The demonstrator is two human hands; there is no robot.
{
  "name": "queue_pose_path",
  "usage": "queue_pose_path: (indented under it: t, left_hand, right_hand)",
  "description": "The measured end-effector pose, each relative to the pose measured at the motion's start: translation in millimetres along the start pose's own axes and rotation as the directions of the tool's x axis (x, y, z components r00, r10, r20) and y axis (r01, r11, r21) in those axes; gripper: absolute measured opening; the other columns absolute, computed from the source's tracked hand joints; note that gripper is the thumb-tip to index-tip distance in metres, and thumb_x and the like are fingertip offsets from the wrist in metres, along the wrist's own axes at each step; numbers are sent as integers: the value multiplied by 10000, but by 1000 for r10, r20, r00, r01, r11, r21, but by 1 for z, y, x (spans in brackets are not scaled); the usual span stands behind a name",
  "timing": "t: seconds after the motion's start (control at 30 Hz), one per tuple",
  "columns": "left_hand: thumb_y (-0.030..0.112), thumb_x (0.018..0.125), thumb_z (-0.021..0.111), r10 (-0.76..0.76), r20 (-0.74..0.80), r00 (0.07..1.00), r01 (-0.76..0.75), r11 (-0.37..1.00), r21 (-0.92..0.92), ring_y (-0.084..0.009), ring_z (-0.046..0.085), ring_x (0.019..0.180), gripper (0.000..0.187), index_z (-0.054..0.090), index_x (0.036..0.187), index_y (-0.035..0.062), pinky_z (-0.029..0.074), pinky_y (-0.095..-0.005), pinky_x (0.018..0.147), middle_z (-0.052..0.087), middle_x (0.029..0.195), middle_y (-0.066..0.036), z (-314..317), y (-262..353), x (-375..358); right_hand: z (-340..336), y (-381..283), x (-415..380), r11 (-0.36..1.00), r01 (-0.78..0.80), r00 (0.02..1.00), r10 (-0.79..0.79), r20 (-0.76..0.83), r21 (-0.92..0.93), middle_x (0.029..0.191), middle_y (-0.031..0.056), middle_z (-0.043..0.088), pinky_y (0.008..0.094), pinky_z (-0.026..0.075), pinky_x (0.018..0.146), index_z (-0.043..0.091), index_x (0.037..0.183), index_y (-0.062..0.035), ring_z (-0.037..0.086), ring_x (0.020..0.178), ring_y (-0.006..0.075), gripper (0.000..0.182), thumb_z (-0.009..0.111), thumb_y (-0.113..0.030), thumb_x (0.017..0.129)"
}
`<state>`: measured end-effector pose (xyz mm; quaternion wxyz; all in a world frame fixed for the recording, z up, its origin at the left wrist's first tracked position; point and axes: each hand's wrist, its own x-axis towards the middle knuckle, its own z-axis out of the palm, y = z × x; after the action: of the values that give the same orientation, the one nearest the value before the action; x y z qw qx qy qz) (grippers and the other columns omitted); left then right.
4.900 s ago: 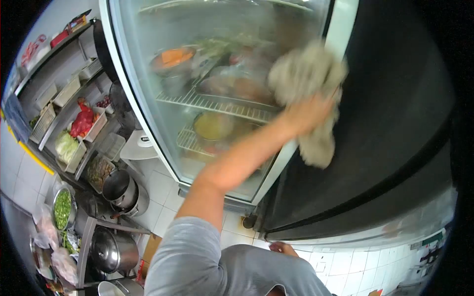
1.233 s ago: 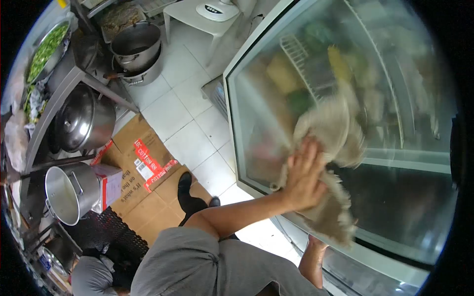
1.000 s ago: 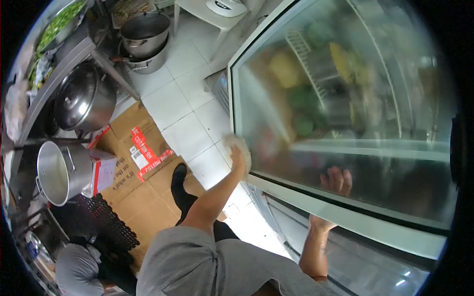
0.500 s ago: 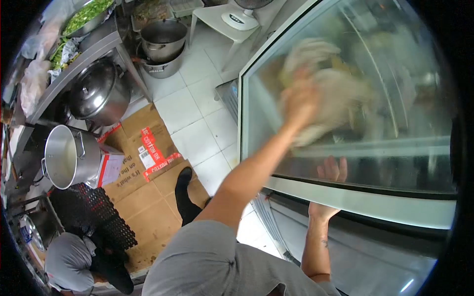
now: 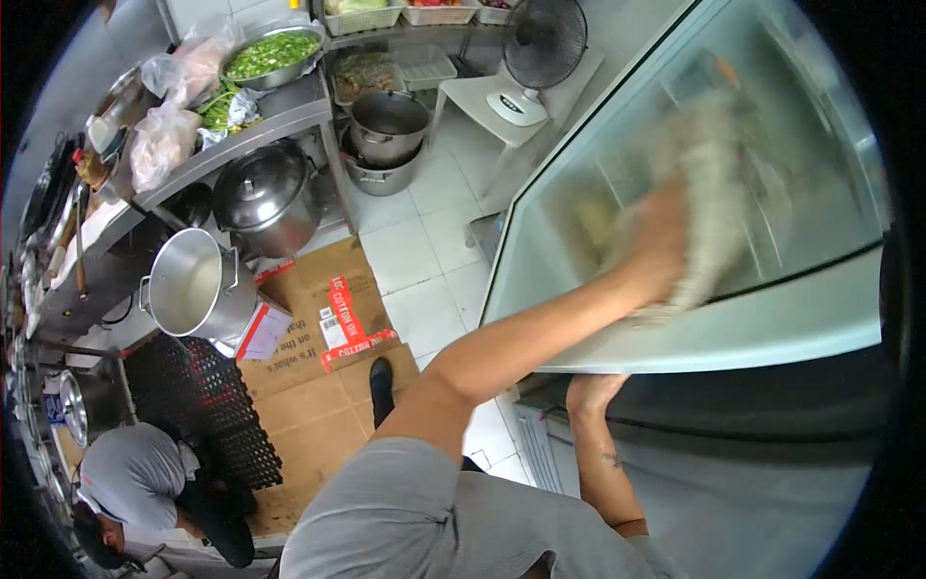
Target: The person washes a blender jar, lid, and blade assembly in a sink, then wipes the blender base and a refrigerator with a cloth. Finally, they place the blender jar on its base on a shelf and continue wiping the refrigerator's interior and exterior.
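A pale-framed glass door (image 5: 714, 333) slants across the right side of the view. My left hand (image 5: 666, 236) is on a light-coloured cloth (image 5: 716, 212) against the glass, near the lower part of the pane; both are smeared by motion. Below the door's lower edge, my right hand (image 5: 593, 391) is at the underside of the frame. Its fingers are hidden behind the frame, so I cannot see whether they are open or closed. Blurred shapes show in the glass.
Another person (image 5: 135, 478) crouches at the lower left. Flattened cardboard (image 5: 309, 386) and a black mat (image 5: 193, 405) cover the floor. A large pot (image 5: 198, 285) and a lidded pot (image 5: 265, 193) stand left. A fan (image 5: 545, 48) sits on a white stool (image 5: 492, 101).
My left hand and the cloth have moved right and down across the glass. My right hand's fingers, visible through the pane before, are hidden now. The camera view has shifted, showing more of the kitchen's left side.
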<state>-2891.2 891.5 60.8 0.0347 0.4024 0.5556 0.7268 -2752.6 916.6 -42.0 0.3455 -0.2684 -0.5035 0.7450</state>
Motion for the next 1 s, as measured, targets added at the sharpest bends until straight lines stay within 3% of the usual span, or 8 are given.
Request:
queue_pose_path:
  t: [0.17,0.27,0.4,0.67,0.8,0.9,0.97,1.0]
  left_hand:
    - [333,916,362,141,-22,990,-131,961,242,-294,209,1328,570,247,1356,-9,155,-378,1072,233,1421,-200,-7,-34,-3]
    - [295,926,365,-555,-116,824,542,831,-125,-219,256,1306,528,256,1368,27,213,-316,1062,270,1420,-117,-56,-177,-132]
    - [272,908,397,-850,-185,493,763,524,-379,-225,295,1268,496,299,1325,22,241,-318,1036,315,1369,-126,-97,-286,-258]
    - [226,872,461,-805,-199,559,735,593,-330,-236,372,1192,432,387,1240,13,296,-324,984,404,1266,-143,-136,-165,-241]
    - [204,854,493,-709,-162,686,724,689,49,-242,410,1155,400,430,1198,9,324,-326,958,448,1215,-152,-151,-76,-211]
    - [186,840,518,-581,18,814,397,579,712,-246,439,1126,377,463,1166,5,345,-328,938,482,1176,-159,-132,-17,-198]
    - [175,831,534,-564,216,797,40,406,913,-249,458,1107,361,485,1145,3,359,-330,925,504,1151,-163,-105,19,-192]
    - [169,827,542,-561,296,773,-61,398,915,-251,468,1098,353,495,1134,2,366,-330,919,515,1138,-165,-97,34,-184]
  right_hand:
    - [8,46,0,991,132,990,-132,54,5,1366,62,301,368,238,1041,246,1348,-123,301,1249,229,549,297,-477,931]
    - [35,46,-8,993,92,995,-94,28,67,1342,61,338,362,249,1031,289,1322,-111,340,1214,223,518,291,-459,939]
    - [64,60,-12,977,4,995,17,-98,212,1323,63,366,353,253,1024,322,1301,-85,355,1192,219,522,288,-461,939]
    - [125,87,-10,980,151,971,-123,207,-126,1380,154,256,368,183,1062,209,1360,-33,252,1269,258,534,227,-377,953]
    - [133,33,-10,653,524,809,-181,559,-547,1407,154,225,404,201,1058,218,1372,-63,231,1294,307,587,310,-442,933]
    - [89,34,-12,897,-130,817,338,467,-422,1368,154,312,377,257,1038,316,1328,-69,309,1257,284,586,373,-476,911]
    - [67,41,-43,687,-724,627,618,474,63,1274,106,428,333,315,998,411,1249,-53,385,1199,216,492,412,-413,914]
    - [45,56,-56,703,-707,601,544,585,73,1233,87,450,324,323,988,432,1218,-53,397,1176,197,441,416,-368,910]
